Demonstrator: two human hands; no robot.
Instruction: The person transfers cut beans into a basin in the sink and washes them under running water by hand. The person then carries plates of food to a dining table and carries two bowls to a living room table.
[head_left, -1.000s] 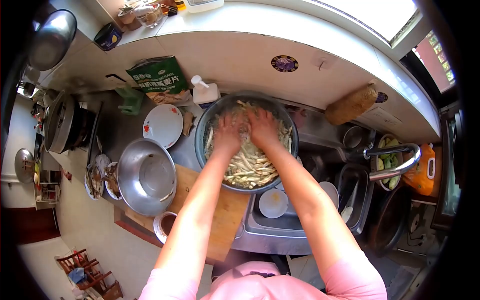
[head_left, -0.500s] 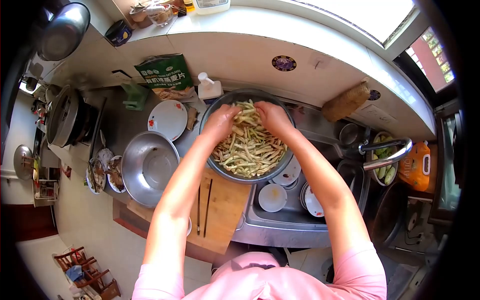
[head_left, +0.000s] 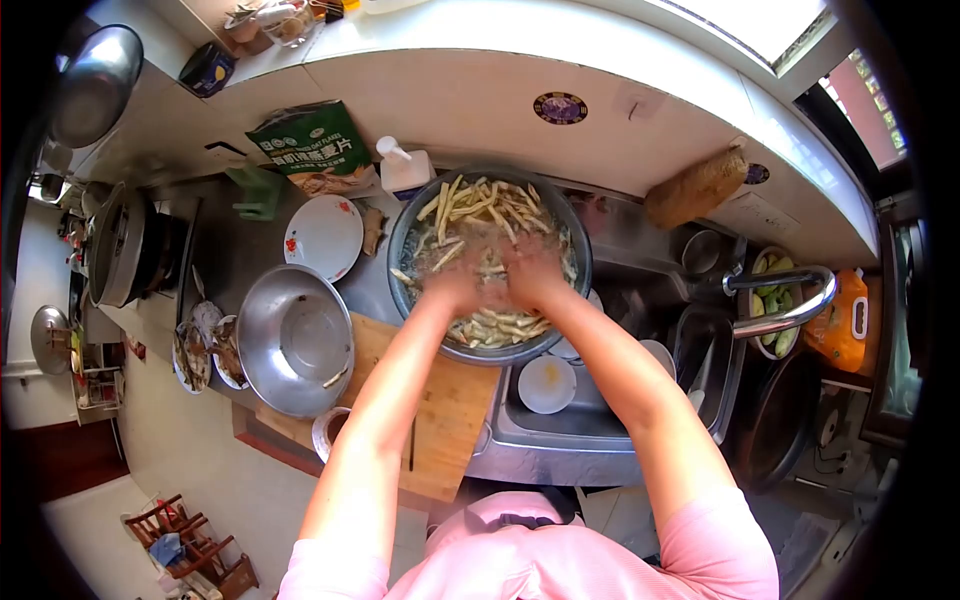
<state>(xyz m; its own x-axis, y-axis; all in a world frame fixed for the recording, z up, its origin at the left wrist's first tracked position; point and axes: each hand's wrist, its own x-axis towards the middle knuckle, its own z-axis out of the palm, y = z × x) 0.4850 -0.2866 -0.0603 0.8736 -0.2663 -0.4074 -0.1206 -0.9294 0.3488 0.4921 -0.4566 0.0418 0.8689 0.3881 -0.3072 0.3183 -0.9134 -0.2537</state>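
Two bare hands down in a basin of pale strips

Both hands are inside the wide grey basin (head_left: 402,240), among the pale strips (head_left: 480,205). Left hand (head_left: 452,285) sits left of centre, right hand (head_left: 538,275) just right of it, near each other. Fingers blurred; cannot tell whether either hand is clamped on strips or has its fingers apart. Strips lie in the basin: loose ones behind the hands toward the wall, wet-looking pile in front, a few by the left rim.

Left of the basin, on the table (head_left: 375,285): white plate (head_left: 325,238), brown lumpy piece (head_left: 373,230) beside it, large steel bowl (head_left: 260,340) with a small scrap inside. Behind: pump bottle (head_left: 405,172) and green bag (head_left: 312,150), upright near the wall. Nearer the person: wooden board (head_left: 450,430), one dark stick (head_left: 412,447) visible on it, small bowl (head_left: 322,437) with dark contents, partly behind the left forearm. Right: sink (head_left: 590,440) holding a white bowl (head_left: 547,387) and other dishes, curved faucet (head_left: 785,322) at its far right, orange package (head_left: 838,320) beyond. Sleeves pink.
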